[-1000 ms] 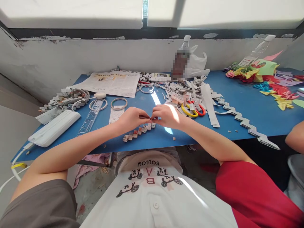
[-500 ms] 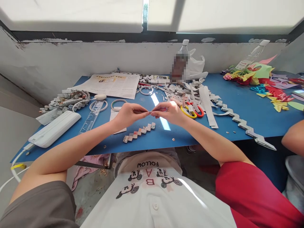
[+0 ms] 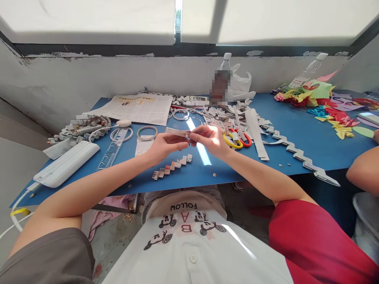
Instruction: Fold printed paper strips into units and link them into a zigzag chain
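Observation:
A folded newspaper strip [image 3: 175,132] sticks out to the left between my hands, above the blue table. My left hand [image 3: 164,147] is closed on it with thumb and fingers. My right hand [image 3: 211,139] pinches the strip's right end, which the fingertips partly hide. Just below, a short zigzag chain of folded paper [image 3: 171,167] lies on the table. Yellow-and-red-handled scissors [image 3: 237,141] lie right of my right hand, partly under paper pieces. A white ring [image 3: 147,133] and a printed paper sheet [image 3: 142,148] lie near my left hand.
On the blue table [image 3: 266,157] stand a white power bank-like box [image 3: 66,163] with cable, a clear stencil ruler [image 3: 111,152] and a newspaper [image 3: 133,108]. Paper scraps [image 3: 222,116] spread at the back. A long folded chain [image 3: 299,154] reaches the right edge. Another person's arm [image 3: 364,171] is at far right.
The strip between my hands, hardly visible before, now shows its flat printed face to the left. My fingers have shifted slightly on it. The whole view has tilted a little.

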`<state>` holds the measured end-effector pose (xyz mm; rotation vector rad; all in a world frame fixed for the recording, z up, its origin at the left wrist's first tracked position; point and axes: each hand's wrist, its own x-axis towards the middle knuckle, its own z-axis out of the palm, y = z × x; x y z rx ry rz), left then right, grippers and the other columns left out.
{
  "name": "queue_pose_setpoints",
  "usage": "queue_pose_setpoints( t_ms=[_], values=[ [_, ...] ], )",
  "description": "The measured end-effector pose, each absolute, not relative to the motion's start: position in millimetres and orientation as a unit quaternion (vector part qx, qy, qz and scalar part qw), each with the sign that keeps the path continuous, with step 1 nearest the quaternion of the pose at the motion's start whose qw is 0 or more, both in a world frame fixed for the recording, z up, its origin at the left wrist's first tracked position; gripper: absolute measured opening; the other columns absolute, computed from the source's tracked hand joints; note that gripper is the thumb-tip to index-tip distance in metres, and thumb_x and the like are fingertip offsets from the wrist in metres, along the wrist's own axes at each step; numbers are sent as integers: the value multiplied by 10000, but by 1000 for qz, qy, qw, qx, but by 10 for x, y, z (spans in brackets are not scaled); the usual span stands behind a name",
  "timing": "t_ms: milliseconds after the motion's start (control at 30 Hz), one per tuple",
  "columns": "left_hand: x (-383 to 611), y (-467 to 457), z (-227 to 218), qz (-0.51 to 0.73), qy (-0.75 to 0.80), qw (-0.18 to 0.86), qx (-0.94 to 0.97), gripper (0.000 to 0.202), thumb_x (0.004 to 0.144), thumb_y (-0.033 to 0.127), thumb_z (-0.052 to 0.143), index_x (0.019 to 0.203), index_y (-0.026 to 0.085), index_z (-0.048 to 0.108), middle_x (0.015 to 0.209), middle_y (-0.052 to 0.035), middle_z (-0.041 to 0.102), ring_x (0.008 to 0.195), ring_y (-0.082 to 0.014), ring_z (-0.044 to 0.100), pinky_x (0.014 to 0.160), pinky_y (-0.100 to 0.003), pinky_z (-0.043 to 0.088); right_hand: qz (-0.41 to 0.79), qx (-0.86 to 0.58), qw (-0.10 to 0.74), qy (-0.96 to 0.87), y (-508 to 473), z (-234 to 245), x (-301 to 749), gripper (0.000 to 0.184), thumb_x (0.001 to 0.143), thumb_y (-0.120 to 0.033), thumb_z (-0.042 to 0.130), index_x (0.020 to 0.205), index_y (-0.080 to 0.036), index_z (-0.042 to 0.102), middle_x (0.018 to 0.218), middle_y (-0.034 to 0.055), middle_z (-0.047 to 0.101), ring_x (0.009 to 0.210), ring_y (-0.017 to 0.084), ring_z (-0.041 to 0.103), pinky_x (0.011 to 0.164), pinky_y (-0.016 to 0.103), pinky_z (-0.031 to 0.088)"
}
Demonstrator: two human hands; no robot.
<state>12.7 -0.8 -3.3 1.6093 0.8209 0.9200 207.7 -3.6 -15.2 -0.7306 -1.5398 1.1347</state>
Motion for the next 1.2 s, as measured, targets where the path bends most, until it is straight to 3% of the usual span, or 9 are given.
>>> queue_pose_setpoints(
  t_ms=[233, 333, 467, 700, 867, 1200],
  values=[
    [129, 1, -46, 429, 309, 531, 662, 219, 780, 390, 713, 834, 179, 730, 955, -47, 661, 717, -106, 560, 594, -235, 462, 535, -278, 461, -651, -17, -194, 2061, 251, 713, -359, 761, 865, -164, 713, 761, 42, 715, 706, 171, 669, 716, 366, 560],
    [91, -25, 45, 366, 280, 597, 656, 260, 816, 429, 675, 791, 171, 658, 852, -37, 639, 740, -118, 576, 572, -218, 460, 532, -266, 459, -660, 29, -140, 2139, 174, 759, -304, 682, 874, -175, 696, 822, 44, 699, 747, 166, 650, 737, 351, 550],
    [61, -84, 115, 197, 259, 687, 649, 331, 841, 483, 633, 775, 165, 571, 598, -7, 569, 508, -97, 522, 417, -201, 367, 579, -233, 410, -665, 83, -122, 2200, 246, 785, -267, 636, 1020, -201, 658, 965, 48, 665, 787, 141, 611, 695, 282, 522],
    [45, -118, 161, 126, 268, 667, 684, 345, 862, 448, 625, 717, 137, 584, 539, 7, 554, 437, -55, 465, 393, -158, 326, 597, -113, 330, -722, 85, -180, 2261, 155, 782, -286, 728, 895, -184, 696, 1121, 73, 560, 848, 130, 581, 685, 263, 504],
    [24, -115, 187, 101, 276, 656, 695, 347, 863, 456, 615, 723, 139, 620, 539, -3, 589, 435, -64, 502, 393, -156, 332, 566, -105, 323, -751, 59, -152, 2280, 121, 779, -288, 746, 815, -184, 694, 1009, 55, 566, 867, 139, 567, 735, 292, 499],
    [21, -74, 117, 74, 318, 554, 765, 340, 853, 462, 589, 820, 138, 690, 577, -19, 642, 447, -90, 524, 435, -194, 413, 471, -243, 217, -820, -60, -37, 2270, 232, 830, -380, 673, 817, -150, 655, 910, 48, 609, 657, 105, 624, 570, 239, 530]
  ],
)
